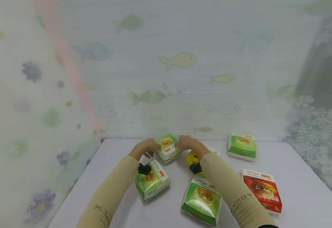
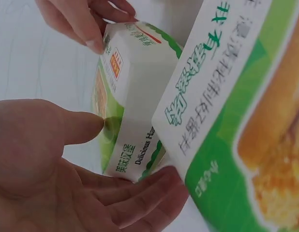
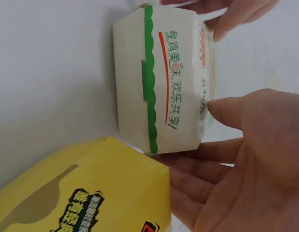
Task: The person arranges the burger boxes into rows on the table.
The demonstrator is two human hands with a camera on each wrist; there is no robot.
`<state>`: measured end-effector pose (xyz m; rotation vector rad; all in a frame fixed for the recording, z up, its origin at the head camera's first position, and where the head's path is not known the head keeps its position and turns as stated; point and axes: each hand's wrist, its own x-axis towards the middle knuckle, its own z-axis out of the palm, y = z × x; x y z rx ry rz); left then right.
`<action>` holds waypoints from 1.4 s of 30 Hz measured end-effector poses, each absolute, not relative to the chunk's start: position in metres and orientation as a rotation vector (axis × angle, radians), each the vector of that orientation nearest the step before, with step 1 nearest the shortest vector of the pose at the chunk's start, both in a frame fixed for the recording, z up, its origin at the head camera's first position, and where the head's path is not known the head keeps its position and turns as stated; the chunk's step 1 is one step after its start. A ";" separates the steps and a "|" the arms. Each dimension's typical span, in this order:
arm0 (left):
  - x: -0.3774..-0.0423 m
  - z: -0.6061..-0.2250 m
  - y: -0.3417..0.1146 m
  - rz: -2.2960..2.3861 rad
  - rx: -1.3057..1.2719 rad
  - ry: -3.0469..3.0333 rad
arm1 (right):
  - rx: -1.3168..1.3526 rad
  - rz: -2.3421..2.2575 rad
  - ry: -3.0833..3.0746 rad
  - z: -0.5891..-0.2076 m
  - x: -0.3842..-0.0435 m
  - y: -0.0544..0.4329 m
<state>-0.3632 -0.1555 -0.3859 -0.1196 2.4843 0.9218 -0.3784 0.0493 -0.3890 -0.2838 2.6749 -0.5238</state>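
A green-and-white burger box [image 1: 168,151] sits toward the back of the table, with one hand at each side. My left hand [image 1: 146,148] holds its left side; in the left wrist view the thumb lies on the lid and the fingers [image 2: 135,198] reach along the lower side. On the opposite side my right hand [image 1: 189,144] grips it, thumb at the lid's edge and fingers low at the corner in the right wrist view. Just below the left wrist stands another green burger box [image 1: 151,180]. A yellow box [image 3: 115,188] is close beside the right hand, partly covered by that arm in the head view.
A third green burger box [image 1: 203,199] lies near the front middle, beside the right forearm. Toward the right are a red burger box [image 1: 262,190] and, at the back, one more green box [image 1: 242,145]. A fish-patterned curtain [image 1: 154,79] hangs behind the white table [image 1: 120,202].
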 end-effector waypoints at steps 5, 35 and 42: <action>-0.370 -0.391 -0.166 0.976 -0.087 2.483 | -0.317 -0.553 2.674 -0.392 -0.372 0.041; -0.369 -0.391 -0.168 1.081 -0.070 2.324 | -0.303 -0.665 2.642 -0.392 -0.363 0.031; -0.371 -0.390 -0.170 1.116 -0.038 2.326 | -0.329 -0.717 2.648 -0.388 -0.362 0.034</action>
